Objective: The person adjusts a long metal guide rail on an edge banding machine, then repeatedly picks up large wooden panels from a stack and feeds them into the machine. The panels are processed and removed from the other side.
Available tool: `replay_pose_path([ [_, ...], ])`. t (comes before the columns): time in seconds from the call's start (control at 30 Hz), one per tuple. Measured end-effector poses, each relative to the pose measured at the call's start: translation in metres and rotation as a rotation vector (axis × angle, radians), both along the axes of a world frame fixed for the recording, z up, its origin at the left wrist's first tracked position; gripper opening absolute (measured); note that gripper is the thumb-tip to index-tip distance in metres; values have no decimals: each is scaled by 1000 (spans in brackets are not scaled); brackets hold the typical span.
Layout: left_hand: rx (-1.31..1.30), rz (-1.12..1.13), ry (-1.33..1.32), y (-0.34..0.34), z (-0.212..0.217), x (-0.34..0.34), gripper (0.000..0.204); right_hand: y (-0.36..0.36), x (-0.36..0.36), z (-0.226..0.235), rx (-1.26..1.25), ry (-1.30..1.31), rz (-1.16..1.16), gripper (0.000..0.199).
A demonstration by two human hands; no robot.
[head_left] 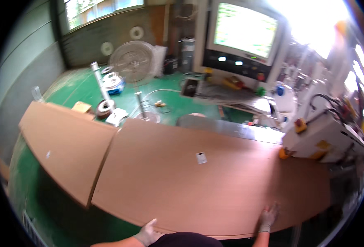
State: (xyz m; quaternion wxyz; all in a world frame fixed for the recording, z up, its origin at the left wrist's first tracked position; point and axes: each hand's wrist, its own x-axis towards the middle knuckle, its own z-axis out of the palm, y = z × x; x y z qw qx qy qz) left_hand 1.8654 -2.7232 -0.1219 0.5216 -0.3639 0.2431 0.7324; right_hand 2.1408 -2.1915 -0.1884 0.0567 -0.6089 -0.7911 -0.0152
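Observation:
A large brown board [177, 181] lies flat in front of me, with a small white label [201, 158] on its upper face. At its near edge is my left hand [148, 235] in a pale glove, thumb up along the edge and fingers closed about it, partly hidden. Farther right, my right hand [269, 217], also gloved, rests on the board near its front edge with fingers stretched out; it is somewhat blurred. A second brown board [68, 144] lies to the left, divided from the first by a narrow dark gap.
A white machine [324, 138] with cables and an orange part stands over the board's right end. Behind the board are a metal bed [227, 128], a lit monitor [245, 31] and a standing fan [133, 59]. Rolls [104, 108] sit on the green floor [77, 84].

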Motion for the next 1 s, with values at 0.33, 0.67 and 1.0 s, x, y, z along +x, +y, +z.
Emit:
replay_pose_path([
  [0.33,-71,-237,-110,-28,-59,-52,92,-48,-19,-9,211,-24,112,63],
  [0.67,-280,-228,344,-6,-38,-146,77,-139,-15,46,103,209,-19,67],
  [1.0,-531,-94,944,-43,-30,-203,63,-248,-65,22,-208,1634,-799,63],
])
